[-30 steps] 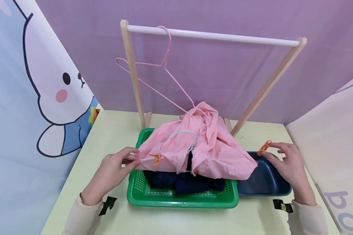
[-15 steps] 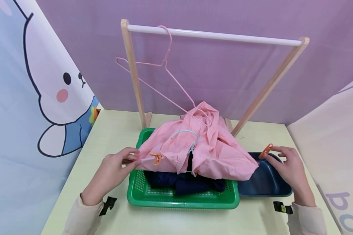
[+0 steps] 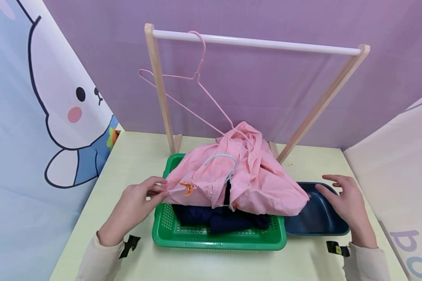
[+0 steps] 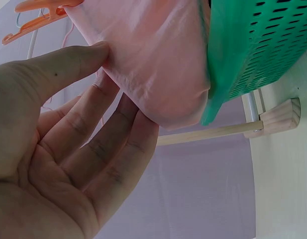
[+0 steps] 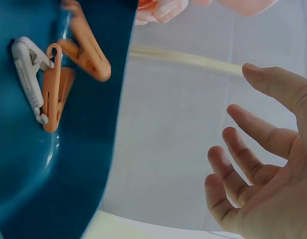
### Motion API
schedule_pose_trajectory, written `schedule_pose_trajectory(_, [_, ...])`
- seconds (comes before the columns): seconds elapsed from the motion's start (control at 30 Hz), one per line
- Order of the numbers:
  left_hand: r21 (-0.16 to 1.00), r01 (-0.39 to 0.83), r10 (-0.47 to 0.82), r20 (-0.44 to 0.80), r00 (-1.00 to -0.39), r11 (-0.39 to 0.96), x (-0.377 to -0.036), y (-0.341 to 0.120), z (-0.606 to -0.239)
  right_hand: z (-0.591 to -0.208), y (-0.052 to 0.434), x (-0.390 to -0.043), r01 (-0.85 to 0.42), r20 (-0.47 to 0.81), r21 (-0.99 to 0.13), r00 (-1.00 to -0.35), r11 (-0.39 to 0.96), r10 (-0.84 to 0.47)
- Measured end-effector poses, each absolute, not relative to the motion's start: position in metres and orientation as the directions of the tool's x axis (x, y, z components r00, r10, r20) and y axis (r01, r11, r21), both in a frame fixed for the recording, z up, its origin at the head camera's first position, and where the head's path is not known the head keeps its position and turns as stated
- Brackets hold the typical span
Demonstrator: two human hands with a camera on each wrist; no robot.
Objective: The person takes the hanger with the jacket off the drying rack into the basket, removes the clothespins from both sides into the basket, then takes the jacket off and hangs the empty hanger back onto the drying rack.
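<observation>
A pink zip-up jacket (image 3: 263, 187) lies over the green basket (image 3: 218, 244), with the hook of a light blue hanger (image 3: 222, 156) rising from its neck opening. My left hand (image 3: 137, 205) pinches the jacket's left edge between thumb and fingers. Close to that hand, an orange clothespin (image 3: 188, 188) sits on the jacket's left shoulder. My right hand (image 3: 346, 197) holds nothing, its fingers spread loosely over the dark blue basin (image 3: 313, 216). In the right wrist view, a blurred orange clothespin (image 5: 88, 47), another orange one (image 5: 52, 94) and a white clothespin (image 5: 28, 72) show in the basin.
Behind the basket stands a wooden rack with a white bar (image 3: 256, 42). A pink hanger (image 3: 214, 102) hangs from it, its lower end overlapping the jacket in the head view. Dark navy cloth (image 3: 228, 221) lies in the basket. Purple and printed fabric walls enclose the table.
My right hand has let go of the orange clothespin, which has left its fingers for the basin. My left hand has stayed at the jacket's edge.
</observation>
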State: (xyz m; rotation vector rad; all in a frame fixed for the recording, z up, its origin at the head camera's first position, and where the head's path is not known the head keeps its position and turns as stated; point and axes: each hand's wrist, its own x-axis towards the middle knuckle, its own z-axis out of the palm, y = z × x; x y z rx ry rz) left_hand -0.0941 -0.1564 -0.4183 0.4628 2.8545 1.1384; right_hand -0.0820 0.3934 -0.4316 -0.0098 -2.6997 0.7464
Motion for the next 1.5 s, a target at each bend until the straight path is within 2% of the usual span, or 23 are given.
schedule_pose_trajectory(0.37, [0.672,0.27,0.287,0.088,-0.954,0.689,-0.093,-0.156,-0.418,-0.413,0.369,-0.077,-0.148,0.375,-0.491,-0.925,0.859,0.055])
schedule_pose_trajectory(0.67, [0.673,0.266,0.283,0.088,-0.955,0.69,-0.092,-0.158,-0.419,-0.377,0.316,-0.069,-0.374,0.526,-0.484,-0.847,0.791,-0.079])
schedule_pose_trajectory(0.83, [0.672,0.272,0.279,0.101,-0.955,0.689,-0.092,-0.158,-0.419,-0.364,0.283,-0.068,-0.551,0.63,-0.433,-0.751,0.714,-0.197])
schedule_pose_trajectory(1.03, [0.668,0.29,0.287,0.119,-0.951,0.685,-0.094,-0.156,-0.421,-0.352,0.233,-0.066,-0.729,0.743,-0.324,-0.591,0.602,-0.315])
schedule_pose_trajectory(1.2, [0.667,0.289,0.284,0.119,-0.951,0.687,-0.095,-0.156,-0.421,-0.346,0.186,-0.067,-0.847,0.776,-0.241,-0.461,0.474,-0.431])
schedule_pose_trajectory(1.27, [0.668,0.288,0.283,0.12,-0.952,0.686,-0.095,-0.156,-0.421,-0.347,0.168,-0.068,-0.87,0.765,-0.216,-0.433,0.443,-0.477])
schedule_pose_trajectory(1.37, [0.672,0.292,0.282,0.127,-0.951,0.68,-0.095,-0.157,-0.422,-0.351,0.145,-0.072,-0.881,0.72,-0.199,-0.429,0.43,-0.546])
schedule_pose_trajectory(1.5, [0.682,0.299,0.287,0.135,-0.948,0.668,-0.094,-0.157,-0.422,-0.357,0.123,-0.076,-0.853,0.623,-0.196,-0.489,0.483,-0.611])
